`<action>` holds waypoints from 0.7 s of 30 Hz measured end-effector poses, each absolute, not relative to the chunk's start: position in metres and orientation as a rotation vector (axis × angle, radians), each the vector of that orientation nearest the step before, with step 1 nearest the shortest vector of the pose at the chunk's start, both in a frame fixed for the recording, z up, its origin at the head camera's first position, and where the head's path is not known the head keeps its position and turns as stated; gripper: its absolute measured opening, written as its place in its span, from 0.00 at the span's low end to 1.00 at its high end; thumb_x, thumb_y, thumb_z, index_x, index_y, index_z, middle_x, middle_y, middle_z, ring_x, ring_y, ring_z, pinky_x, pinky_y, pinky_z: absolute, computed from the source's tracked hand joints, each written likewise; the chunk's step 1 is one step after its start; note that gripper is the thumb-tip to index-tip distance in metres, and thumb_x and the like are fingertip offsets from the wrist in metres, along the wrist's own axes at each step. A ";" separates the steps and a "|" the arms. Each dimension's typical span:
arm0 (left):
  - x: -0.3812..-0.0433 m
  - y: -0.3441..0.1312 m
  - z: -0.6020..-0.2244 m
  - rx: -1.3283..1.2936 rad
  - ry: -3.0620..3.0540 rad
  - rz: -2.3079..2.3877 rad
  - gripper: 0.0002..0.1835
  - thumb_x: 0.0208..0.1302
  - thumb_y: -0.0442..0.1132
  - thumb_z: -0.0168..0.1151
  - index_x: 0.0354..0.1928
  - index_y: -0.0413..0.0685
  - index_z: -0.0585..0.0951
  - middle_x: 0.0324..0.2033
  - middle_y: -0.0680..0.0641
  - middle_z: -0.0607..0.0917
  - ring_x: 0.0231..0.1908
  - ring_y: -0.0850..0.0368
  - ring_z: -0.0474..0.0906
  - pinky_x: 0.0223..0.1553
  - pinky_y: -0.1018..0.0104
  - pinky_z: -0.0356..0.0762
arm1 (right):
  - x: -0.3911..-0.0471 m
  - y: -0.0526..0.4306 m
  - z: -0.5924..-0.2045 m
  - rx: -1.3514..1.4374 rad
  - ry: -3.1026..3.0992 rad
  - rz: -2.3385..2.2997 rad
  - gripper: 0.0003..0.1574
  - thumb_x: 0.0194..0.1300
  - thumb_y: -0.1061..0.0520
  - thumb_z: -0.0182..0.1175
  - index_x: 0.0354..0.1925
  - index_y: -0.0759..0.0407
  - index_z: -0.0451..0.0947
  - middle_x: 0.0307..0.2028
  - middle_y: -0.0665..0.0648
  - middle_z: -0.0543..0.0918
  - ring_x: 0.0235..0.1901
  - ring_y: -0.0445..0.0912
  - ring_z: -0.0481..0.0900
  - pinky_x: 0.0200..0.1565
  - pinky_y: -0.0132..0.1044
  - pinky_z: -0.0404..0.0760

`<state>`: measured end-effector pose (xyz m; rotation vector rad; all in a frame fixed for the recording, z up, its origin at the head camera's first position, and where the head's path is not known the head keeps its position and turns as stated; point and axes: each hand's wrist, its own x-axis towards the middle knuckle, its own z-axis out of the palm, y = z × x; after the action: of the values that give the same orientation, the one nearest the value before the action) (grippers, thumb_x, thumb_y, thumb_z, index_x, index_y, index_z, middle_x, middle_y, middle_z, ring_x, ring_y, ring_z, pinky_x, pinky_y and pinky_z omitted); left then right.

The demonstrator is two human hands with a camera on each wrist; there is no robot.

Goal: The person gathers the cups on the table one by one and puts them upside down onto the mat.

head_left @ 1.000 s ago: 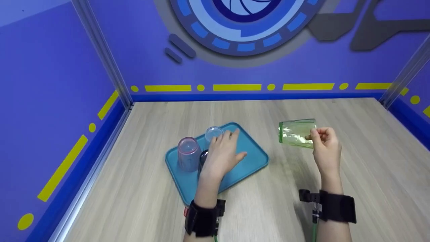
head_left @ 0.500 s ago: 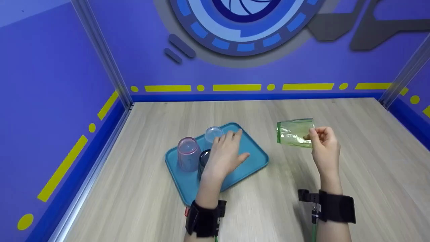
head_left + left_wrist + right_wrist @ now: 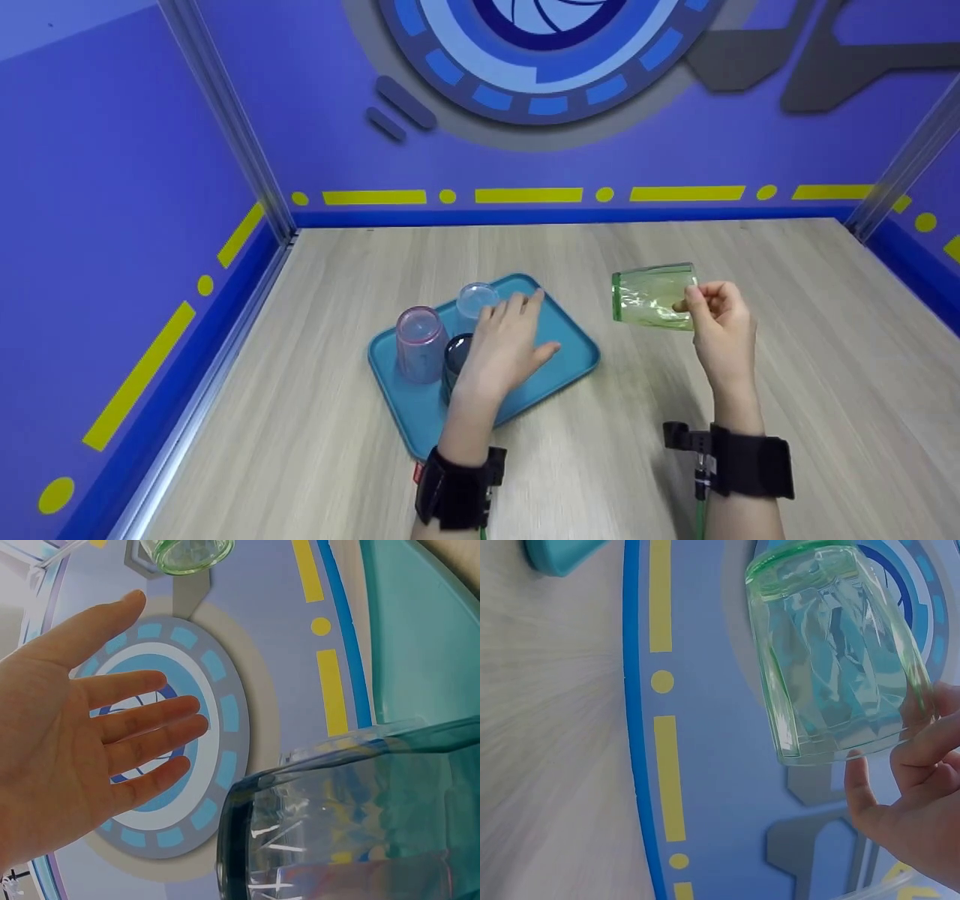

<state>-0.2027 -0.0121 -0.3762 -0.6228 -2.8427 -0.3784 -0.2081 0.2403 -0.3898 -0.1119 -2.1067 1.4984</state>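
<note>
Cup (image 3: 652,296) in right hand (image 3: 726,337), above table (image 3: 825,375)

From my standing position, I observed the transparent green cup at the right of the head view, pinched between thumb and curled fingers. It was oriented sideways, its thick green-edged end pointing left. The left hand (image 3: 504,345) was over a blue tray (image 3: 562,352) near the frame centre, fingers straight and spread wide. On the tray, a pink-rimmed cup (image 3: 420,349) was at left, a clear cup (image 3: 478,298) toward the upper edge, and a dark cup (image 3: 452,369) partly behind the left hand.
</note>
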 end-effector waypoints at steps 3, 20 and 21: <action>-0.202 -0.012 -0.376 -0.627 -2.841 -0.386 0.38 0.58 0.58 0.56 0.66 0.48 0.61 0.56 0.45 0.72 0.55 0.51 0.70 0.56 0.54 0.66 | -0.205 0.237 -0.385 -0.100 -2.101 1.525 0.09 0.66 0.56 0.52 0.33 0.62 0.70 0.20 0.41 0.77 0.15 0.36 0.63 0.16 0.25 0.60; -0.202 -0.010 -0.375 -0.632 -2.837 -0.402 0.38 0.58 0.58 0.57 0.66 0.47 0.61 0.57 0.46 0.71 0.56 0.51 0.70 0.56 0.55 0.66 | -0.206 0.233 -0.385 -0.030 -2.090 1.582 0.08 0.65 0.59 0.52 0.33 0.64 0.70 0.21 0.44 0.76 0.20 0.38 0.70 0.18 0.27 0.59; -0.202 -0.010 -0.375 -0.633 -2.836 -0.403 0.38 0.58 0.58 0.57 0.66 0.47 0.61 0.57 0.46 0.72 0.55 0.51 0.70 0.56 0.55 0.66 | -0.206 0.232 -0.384 -0.025 -2.089 1.587 0.07 0.65 0.59 0.52 0.33 0.64 0.70 0.21 0.44 0.76 0.20 0.38 0.70 0.18 0.27 0.59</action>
<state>-0.2020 -0.0102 -0.3749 -0.6327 -2.8359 -0.4033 -0.2056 0.2322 -0.3837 -0.0253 -2.0890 1.5868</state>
